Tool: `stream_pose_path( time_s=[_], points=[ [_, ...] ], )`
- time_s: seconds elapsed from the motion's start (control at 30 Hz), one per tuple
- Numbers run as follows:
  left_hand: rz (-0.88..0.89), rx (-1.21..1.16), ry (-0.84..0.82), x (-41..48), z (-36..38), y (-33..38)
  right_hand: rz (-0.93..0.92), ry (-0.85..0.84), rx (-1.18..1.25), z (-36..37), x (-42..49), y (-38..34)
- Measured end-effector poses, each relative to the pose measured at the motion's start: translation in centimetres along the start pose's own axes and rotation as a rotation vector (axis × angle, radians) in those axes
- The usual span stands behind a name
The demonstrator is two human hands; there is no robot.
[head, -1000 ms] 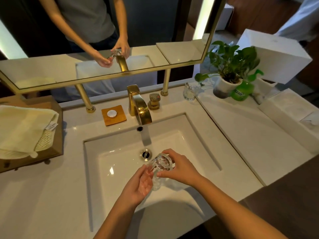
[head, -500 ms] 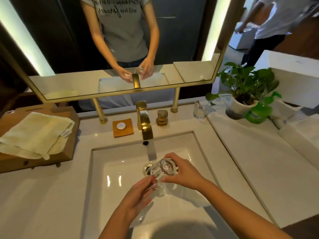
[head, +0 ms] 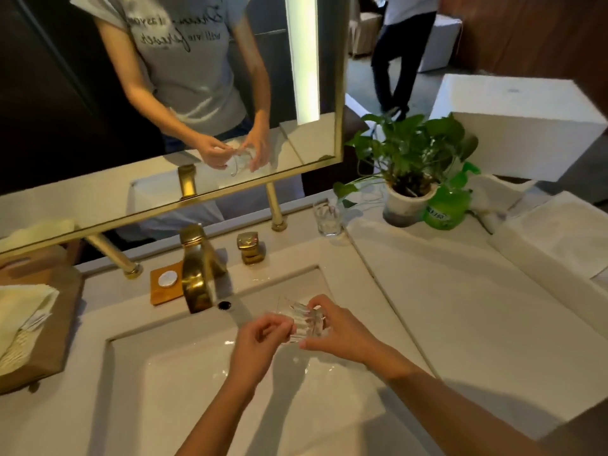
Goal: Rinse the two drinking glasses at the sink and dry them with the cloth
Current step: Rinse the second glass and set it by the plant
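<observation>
Glass [head: 304,325] sideways over the sink [head: 184,373], gripped between left hand [head: 260,343] and right hand [head: 342,334]; second glass [head: 327,217] upright on the counter [head: 460,307].

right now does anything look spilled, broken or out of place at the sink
Nothing stands out. Both hands hold a cut glass over the sink, the second glass stands upright behind it, and the cloth lies folded on its tray.
</observation>
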State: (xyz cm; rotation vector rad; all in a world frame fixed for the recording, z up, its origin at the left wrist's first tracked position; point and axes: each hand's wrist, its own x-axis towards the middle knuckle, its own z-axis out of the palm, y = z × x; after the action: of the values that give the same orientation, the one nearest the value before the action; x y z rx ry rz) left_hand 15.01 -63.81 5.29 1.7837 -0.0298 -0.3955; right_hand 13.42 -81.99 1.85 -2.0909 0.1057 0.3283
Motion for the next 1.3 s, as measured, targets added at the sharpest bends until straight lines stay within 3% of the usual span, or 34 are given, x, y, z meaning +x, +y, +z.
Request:
stream_pose_path(
  time_s=[0.2,0.43,0.77,1.3],
  points=[
    [0.284,0.572,-0.041,6.3,2.4,2.7,0.006,0.096,-0.010,-2.7,3.9,1.0],
    [0.413,0.966,-0.023,12.3,2.8,5.2,-0.046,0.191,-0.068,-4.1,10.8,0.3],
    [0.441,1.151,0.012,17.5,2.2,3.9,-0.064,0.323,-0.365,-2.9,17.4,0.9],
    [0.487,1.209,0.046,19.3,2.5,3.8,-0.038,0.365,-0.239,-2.8,17.7,1.7]
  ],
)
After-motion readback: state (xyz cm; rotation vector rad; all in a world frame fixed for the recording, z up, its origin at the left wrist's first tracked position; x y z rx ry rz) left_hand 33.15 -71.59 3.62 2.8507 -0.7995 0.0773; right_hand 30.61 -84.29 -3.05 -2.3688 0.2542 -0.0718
